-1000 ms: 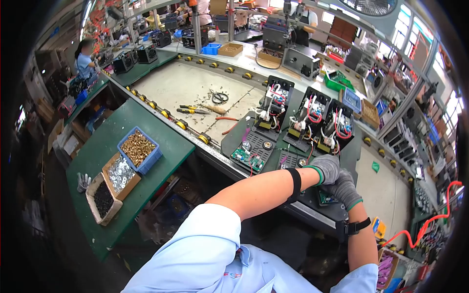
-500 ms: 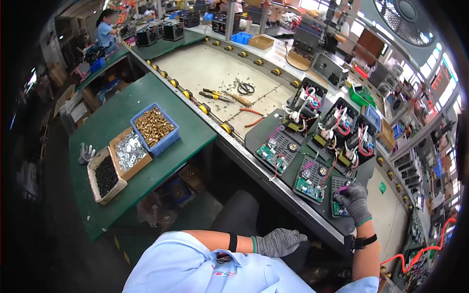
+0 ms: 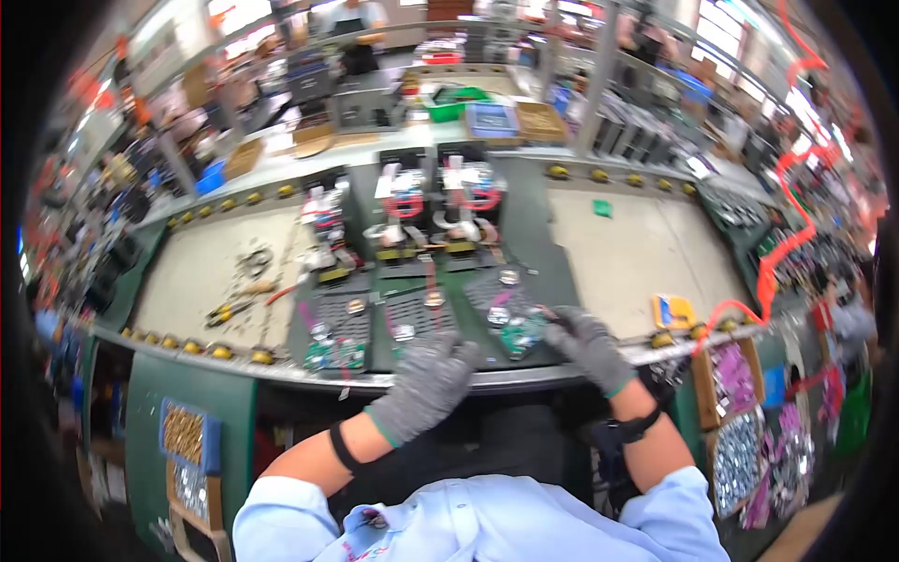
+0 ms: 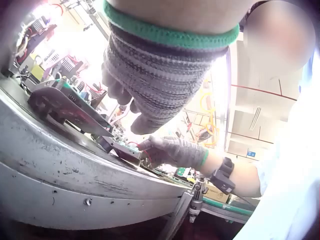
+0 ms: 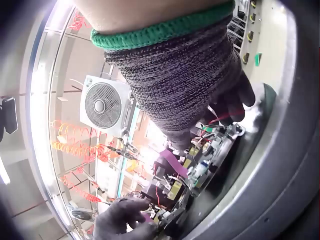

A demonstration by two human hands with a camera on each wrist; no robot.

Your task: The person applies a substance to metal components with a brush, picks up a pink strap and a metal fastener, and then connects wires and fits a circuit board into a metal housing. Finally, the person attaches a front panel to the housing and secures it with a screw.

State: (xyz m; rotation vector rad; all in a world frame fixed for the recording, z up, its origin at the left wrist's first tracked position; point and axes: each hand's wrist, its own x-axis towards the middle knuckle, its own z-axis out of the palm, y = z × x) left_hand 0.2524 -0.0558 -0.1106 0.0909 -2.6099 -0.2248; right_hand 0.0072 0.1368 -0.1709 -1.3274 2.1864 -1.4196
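Note:
Three vented dark panels with green circuit boards lie in a row, wired to open black units (image 3: 401, 201). My gloved right hand (image 3: 588, 348) grips the right edge of the rightmost panel (image 3: 487, 290), beside its green board (image 3: 521, 335); a red wire crosses its curled fingers in the right wrist view, where a purple strip (image 5: 175, 162) also shows. My gloved left hand (image 3: 426, 386) hovers at the front edge of the middle panel (image 3: 419, 314), holding nothing, fingers loosely bent. In the left wrist view, the left hand (image 4: 152, 82) hangs above the right hand (image 4: 175, 152).
Pliers (image 3: 228, 311) lie on the pale surface at left. A blue bin of brass parts (image 3: 212, 440) stands at lower left. At right are a yellow item (image 3: 673, 311), an orange coiled hose (image 3: 768, 272) and boxes of purple and metal parts (image 3: 735, 464).
The view has swung right. My left hand has risen from near my lap to the panels' front edge. My right hand has shifted to the rightmost panel's right side, and that panel now sits angled.

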